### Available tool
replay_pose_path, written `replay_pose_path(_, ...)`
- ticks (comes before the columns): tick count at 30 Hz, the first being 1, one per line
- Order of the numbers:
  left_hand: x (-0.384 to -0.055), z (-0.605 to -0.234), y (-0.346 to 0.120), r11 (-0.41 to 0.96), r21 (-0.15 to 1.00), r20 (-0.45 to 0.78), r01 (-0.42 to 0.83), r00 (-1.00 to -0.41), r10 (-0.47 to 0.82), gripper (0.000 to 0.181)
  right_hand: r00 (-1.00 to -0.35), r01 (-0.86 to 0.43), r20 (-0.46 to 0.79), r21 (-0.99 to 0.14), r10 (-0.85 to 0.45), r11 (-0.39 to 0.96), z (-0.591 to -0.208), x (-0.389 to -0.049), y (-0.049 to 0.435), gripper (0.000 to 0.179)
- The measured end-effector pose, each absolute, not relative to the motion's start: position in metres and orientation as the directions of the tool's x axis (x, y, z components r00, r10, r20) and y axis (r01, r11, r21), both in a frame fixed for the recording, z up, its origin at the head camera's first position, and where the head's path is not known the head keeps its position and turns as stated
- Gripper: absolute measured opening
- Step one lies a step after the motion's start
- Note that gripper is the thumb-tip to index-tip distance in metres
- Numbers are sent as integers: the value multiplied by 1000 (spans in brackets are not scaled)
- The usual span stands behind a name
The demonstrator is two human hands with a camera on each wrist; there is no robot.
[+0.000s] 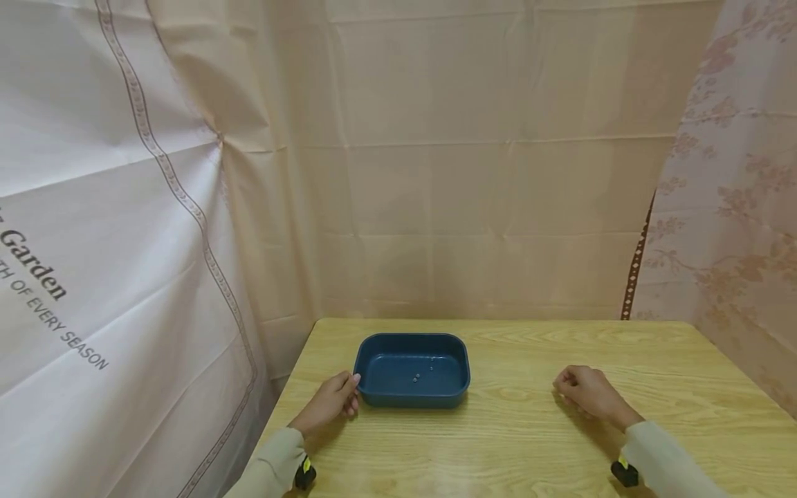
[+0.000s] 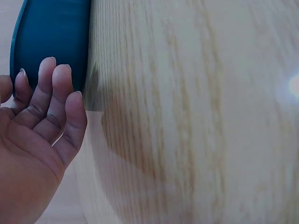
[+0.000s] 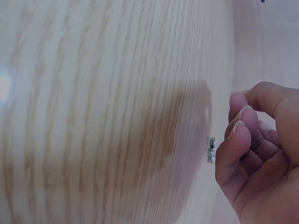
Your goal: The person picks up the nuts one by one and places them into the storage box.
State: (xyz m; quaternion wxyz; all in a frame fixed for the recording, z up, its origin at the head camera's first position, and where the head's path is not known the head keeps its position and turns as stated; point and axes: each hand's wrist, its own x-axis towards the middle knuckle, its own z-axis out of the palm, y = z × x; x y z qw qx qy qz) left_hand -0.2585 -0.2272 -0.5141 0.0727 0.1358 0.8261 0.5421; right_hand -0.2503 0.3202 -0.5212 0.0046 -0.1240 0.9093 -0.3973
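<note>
A dark blue rectangular tray (image 1: 411, 401) stands on the table, with a few tiny metal pieces (image 1: 416, 378) on its floor. At its near left corner my left hand (image 1: 333, 398) pinches the rim between thumb and forefinger; in the left wrist view the other fingers (image 2: 63, 84) curve loosely beside the tray wall (image 2: 51, 32). To the right, apart from the tray, my right hand (image 1: 588, 393) is over the table, fingers bent toward the thumb. Small shiny metal nuts (image 3: 211, 151) lie on the table by those fingertips. I cannot tell whether the right fingers hold anything.
The wood-grain table (image 1: 510, 443) ends at a back edge in front of a beige hanging cloth (image 1: 473, 173). A white printed cloth (image 1: 93, 242) hangs on the left, and a flowered one (image 1: 741, 173) on the right.
</note>
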Motion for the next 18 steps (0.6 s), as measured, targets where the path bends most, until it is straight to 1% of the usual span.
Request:
replay_pose_path(4, -259, -515, -228, 381, 913, 27, 148, -952, 306, 40, -965, -238, 99, -720, -243, 652, -522, -252, 319, 16)
replay_pose_path(18, -256, -512, -226, 366, 921, 15, 133, -951, 307, 39, -965, -234, 94, -724, -244, 649, -517, -253, 310, 18)
